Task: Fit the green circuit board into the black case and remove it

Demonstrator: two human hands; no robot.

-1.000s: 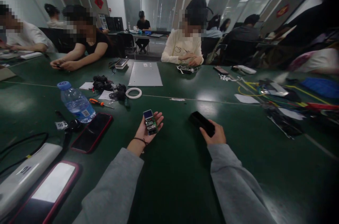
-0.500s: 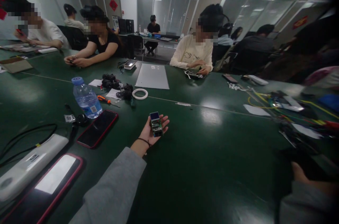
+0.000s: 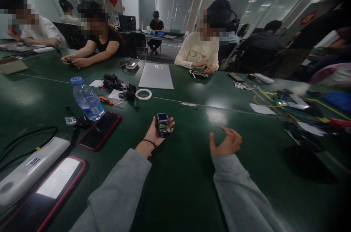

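Observation:
My left hand (image 3: 157, 135) lies palm up on the green table (image 3: 192, 173) and holds a small green circuit board with a blue screen (image 3: 163, 125). My right hand (image 3: 227, 142) hovers a little to the right of it, fingers loosely curled and apart, with nothing in it. Both arms wear grey sleeves. A dark flat object (image 3: 307, 158) lies on the table far to the right, blurred.
To the left lie a red-edged phone (image 3: 100, 130), a water bottle (image 3: 87, 99), a white device (image 3: 30, 168), a second phone (image 3: 52, 188), an orange screwdriver (image 3: 108, 101), a tape ring (image 3: 143, 94). Cables and parts (image 3: 296, 111) clutter the right. Other people sit across the table.
One second ago my right hand held a black object; it swung out to the right and has come back with nothing in it. My left hand kept the circuit board still.

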